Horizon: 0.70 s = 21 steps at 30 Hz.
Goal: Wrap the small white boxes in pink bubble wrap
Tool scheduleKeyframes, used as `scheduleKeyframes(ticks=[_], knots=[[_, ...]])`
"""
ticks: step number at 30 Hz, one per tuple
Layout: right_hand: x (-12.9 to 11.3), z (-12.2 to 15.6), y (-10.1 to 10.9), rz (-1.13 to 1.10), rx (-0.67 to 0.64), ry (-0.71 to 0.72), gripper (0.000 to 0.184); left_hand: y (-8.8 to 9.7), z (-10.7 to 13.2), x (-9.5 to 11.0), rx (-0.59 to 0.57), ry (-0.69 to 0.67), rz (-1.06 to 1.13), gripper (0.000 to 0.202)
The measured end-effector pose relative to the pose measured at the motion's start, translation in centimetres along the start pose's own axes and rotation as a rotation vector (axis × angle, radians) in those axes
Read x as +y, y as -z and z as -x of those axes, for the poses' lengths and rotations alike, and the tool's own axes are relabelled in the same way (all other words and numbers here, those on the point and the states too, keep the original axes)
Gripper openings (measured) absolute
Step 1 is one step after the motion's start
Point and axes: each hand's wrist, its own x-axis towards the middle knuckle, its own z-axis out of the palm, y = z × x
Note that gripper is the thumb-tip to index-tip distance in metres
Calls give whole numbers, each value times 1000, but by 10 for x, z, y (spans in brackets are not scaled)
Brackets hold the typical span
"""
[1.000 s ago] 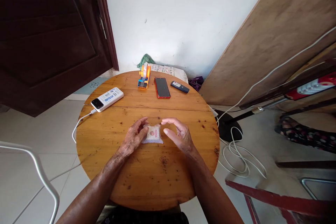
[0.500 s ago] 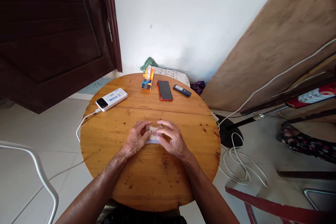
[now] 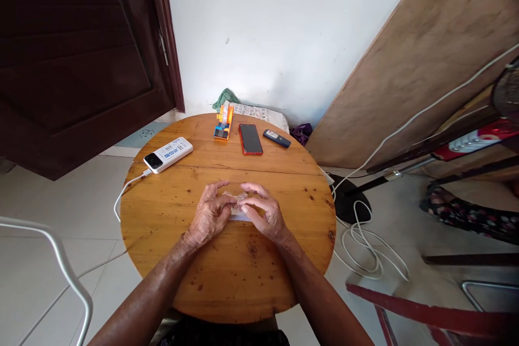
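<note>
A small whitish, partly see-through packet (image 3: 240, 217) lies on the wooden table in front of me, largely covered by my fingers. My left hand (image 3: 210, 211) comes at it from the left, its thumb and index finger closed on the packet's left and upper part. From the other side, my right hand (image 3: 264, 212) pinches near the packet's middle with thumb and forefinger, while its other fingers arch above. The fingertips of both hands nearly meet. What lies inside or under the packet is too small to make out.
Toward the back of the round table (image 3: 227, 281) are an orange and blue tape dispenser (image 3: 224, 120), a red-edged phone (image 3: 251, 139) and a dark remote (image 3: 277, 138). A white power bank (image 3: 168, 155) with a cable sits left. Coiled white cable (image 3: 360, 246) lies on the floor right.
My left fingers have moved inward over the packet and cover more of it. My right hand stays nearly in place. The whole view has shifted slightly.
</note>
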Motion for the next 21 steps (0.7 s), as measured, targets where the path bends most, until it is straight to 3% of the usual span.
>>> scheduleKeyframes(ticks=[5, 9, 12, 15, 18, 21], knots=[[-1, -1, -1, 94, -1, 73, 16, 0, 0, -3, -13, -22, 56, 32], [-5, -1, -2, 199, -20, 128, 16, 1, 0, 0, -10, 37, 166, 27], [-4, -2, 4, 94, 62, 10, 16, 5, -2, 1, 42, 162, 282, 22], [3, -4, 14, -40, 127, -110, 15, 11, -5, -5, 174, 365, 432, 25], [7, -6, 20, -117, 138, -173, 15, 13, -8, -14, 288, 565, 553, 27], [6, -7, 19, -157, 89, -197, 15, 12, -9, -19, 314, 641, 580, 29]])
